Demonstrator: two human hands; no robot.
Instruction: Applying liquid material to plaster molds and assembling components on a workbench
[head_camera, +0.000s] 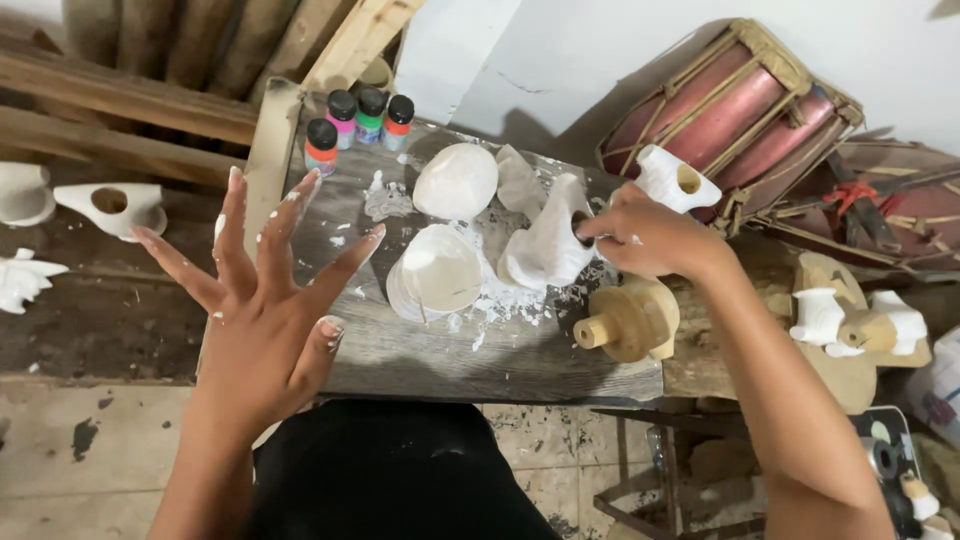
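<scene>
Her right hand (645, 235) had its fingers clamped on a white plaster figure (550, 245), standing on the wooden surface (500, 360) beside a paint-filled cup (440, 270). Her left hand (265, 320) hovered over the near edge, paint-smeared fingers spread wide and holding nothing. A steady hold low on the figure, I judged, would keep wet patches unsmudged. Small paint bottles (358, 118) stood behind.

We see two bare arms without sleeves. The left hand (265, 305) has white smears on its fingers and nails. Dark clothing (390, 470) covers the lap.
</scene>
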